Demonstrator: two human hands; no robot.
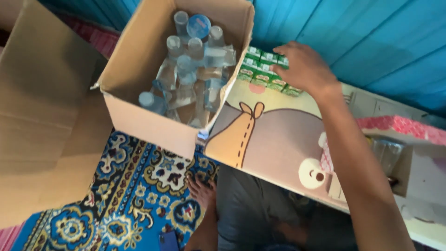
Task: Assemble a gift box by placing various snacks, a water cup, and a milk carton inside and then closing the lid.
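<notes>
Green-and-white drink cartons (265, 72) sit packed in tight rows at the far edge of the low illustrated table (278, 139), just beside the cardboard box (139, 116) of clear plastic bottles (190, 69). The right hand (304, 67) lies over the cartons with fingers spread and curled down onto their tops, clasping none of them yet. A good pick here likely means pinching one carton by its sides and lifting straight up. The left hand (202, 190) rests flat and relaxed on the patterned carpet (134, 195), holding nothing.
</notes>
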